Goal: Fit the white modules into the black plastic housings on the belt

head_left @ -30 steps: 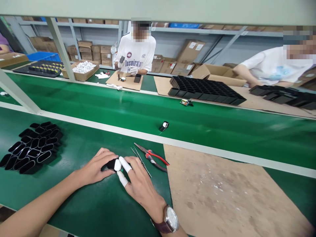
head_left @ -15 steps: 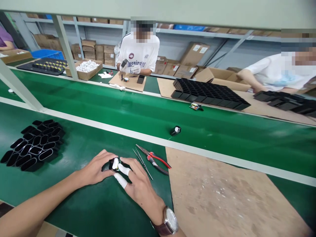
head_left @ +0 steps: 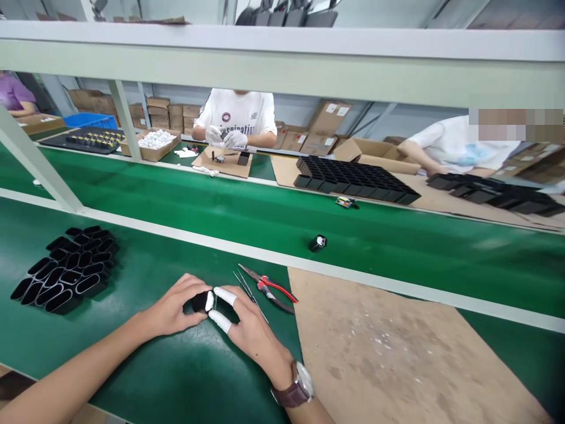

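My left hand (head_left: 179,306) grips a small black housing (head_left: 200,301) between thumb and fingers, over the green bench. White material (head_left: 209,301) shows at the housing's right end. My right hand (head_left: 238,315), with white covers on thumb and index finger, pinches a thin green-edged piece (head_left: 215,302) against that end. How far the piece sits inside the housing cannot be made out. Tweezers (head_left: 251,295) and red-handled pliers (head_left: 268,287) lie just beyond my right hand.
Several black housings (head_left: 70,268) stand at the left. Brown board (head_left: 375,341) covers the bench at right. Across the green belt (head_left: 176,203), which carries a black housing (head_left: 318,243) and a small part (head_left: 346,202), people sit near black housings (head_left: 357,179). A pale beam (head_left: 282,68) crosses above.
The view has tilted up and shifted. My right index finger has moved to the piece's upper edge, and the housing's open end now faces right. The housing on the belt has moved slightly right.
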The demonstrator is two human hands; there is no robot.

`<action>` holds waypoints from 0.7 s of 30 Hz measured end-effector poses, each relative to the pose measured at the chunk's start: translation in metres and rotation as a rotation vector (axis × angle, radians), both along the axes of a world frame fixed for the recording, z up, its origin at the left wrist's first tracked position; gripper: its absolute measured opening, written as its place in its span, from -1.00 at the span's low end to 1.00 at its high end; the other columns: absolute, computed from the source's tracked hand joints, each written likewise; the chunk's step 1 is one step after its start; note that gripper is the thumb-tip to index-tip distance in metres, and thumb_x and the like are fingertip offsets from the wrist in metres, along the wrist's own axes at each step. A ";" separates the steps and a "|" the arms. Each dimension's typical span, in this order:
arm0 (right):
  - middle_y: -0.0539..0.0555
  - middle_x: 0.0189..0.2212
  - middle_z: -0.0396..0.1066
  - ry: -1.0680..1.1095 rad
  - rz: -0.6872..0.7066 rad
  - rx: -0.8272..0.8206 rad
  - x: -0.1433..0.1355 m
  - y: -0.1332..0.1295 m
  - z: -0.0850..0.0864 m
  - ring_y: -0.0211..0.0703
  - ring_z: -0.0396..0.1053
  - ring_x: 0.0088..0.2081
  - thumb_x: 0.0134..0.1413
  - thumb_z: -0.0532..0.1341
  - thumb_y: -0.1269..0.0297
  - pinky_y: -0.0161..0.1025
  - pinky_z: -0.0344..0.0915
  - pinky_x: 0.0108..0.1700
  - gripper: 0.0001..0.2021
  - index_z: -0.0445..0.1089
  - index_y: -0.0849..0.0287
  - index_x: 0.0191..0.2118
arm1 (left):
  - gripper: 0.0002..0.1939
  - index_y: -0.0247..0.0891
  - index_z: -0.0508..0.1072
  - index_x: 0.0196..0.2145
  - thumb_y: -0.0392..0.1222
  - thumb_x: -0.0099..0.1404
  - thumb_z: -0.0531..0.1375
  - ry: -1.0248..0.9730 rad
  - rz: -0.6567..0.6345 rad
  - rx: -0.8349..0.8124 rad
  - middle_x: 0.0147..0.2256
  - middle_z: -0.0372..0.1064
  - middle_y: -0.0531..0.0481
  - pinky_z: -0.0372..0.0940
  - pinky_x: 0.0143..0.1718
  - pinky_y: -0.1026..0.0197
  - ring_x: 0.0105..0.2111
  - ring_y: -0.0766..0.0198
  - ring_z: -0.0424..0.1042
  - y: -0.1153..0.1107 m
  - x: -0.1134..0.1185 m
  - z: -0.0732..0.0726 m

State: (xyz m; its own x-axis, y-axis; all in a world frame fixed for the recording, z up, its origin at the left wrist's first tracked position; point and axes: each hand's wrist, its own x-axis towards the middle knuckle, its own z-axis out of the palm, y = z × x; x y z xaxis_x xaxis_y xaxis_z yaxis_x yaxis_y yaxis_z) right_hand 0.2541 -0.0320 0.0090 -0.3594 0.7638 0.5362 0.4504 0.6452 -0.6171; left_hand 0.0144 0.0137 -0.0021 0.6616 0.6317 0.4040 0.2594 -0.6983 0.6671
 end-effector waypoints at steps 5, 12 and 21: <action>0.22 0.15 0.44 -0.067 0.041 -0.006 0.001 -0.001 0.003 0.05 0.47 0.14 0.31 0.31 0.47 0.02 0.55 0.13 -0.48 0.30 0.05 0.32 | -0.43 -0.14 0.26 0.32 -0.24 0.44 0.32 0.035 -0.018 -0.005 0.07 0.42 -0.21 0.36 0.12 -0.07 0.09 0.02 0.34 0.001 -0.003 0.000; 0.22 0.10 0.47 -0.037 0.040 0.046 0.003 0.000 0.001 0.06 0.50 0.07 0.34 0.21 0.55 0.04 0.59 0.03 -0.49 0.28 0.05 0.32 | -0.46 -0.14 0.26 0.32 -0.23 0.47 0.29 0.045 -0.044 -0.051 0.07 0.40 -0.22 0.36 0.12 -0.07 0.09 0.02 0.34 0.004 -0.006 0.006; 0.22 0.09 0.48 0.089 0.032 0.103 -0.003 -0.002 0.002 0.01 0.52 0.06 0.32 0.26 0.55 -0.01 0.59 0.02 -0.59 0.35 0.07 0.19 | -0.50 -0.15 0.26 0.32 -0.20 0.50 0.25 0.055 -0.038 -0.055 0.09 0.40 -0.26 0.39 0.12 -0.13 0.12 -0.04 0.35 0.000 -0.009 0.014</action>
State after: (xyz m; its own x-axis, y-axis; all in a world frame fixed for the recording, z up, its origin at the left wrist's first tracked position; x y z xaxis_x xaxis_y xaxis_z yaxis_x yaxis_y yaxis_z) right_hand 0.2509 -0.0341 0.0110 -0.3304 0.6921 0.6417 0.3750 0.7202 -0.5837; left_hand 0.0054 0.0141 0.0123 0.7056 0.6262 0.3316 0.2708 -0.6708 0.6905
